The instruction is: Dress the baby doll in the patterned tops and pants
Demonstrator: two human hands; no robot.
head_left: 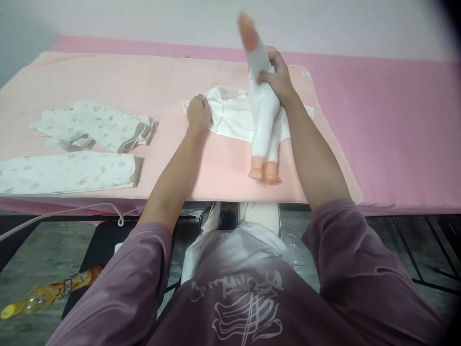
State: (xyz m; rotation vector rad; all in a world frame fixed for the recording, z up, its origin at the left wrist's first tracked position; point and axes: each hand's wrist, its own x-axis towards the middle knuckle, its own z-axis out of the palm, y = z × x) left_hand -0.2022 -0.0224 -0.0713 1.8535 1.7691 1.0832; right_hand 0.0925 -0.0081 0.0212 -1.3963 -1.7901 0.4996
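A baby doll (264, 110) in white clothing is gripped near its upper body by my right hand (280, 79). One of the doll's arms points up toward the far wall, slightly blurred, and its bare feet hang toward the near edge. Its head is mostly hidden. Under and behind the doll, a small white baby shirt (232, 115) lies spread on the pink pad. My left hand (199, 111) rests at the shirt's left sleeve, fingers curled over the fabric.
A pale pink pad (173, 173) covers much of the pink-sheeted table (389, 134). To the left lie a patterned garment (97, 122) and a folded patterned cloth (68, 173). Below the edge are a white cable (72, 211) and a yellow-capped bottle (46, 295).
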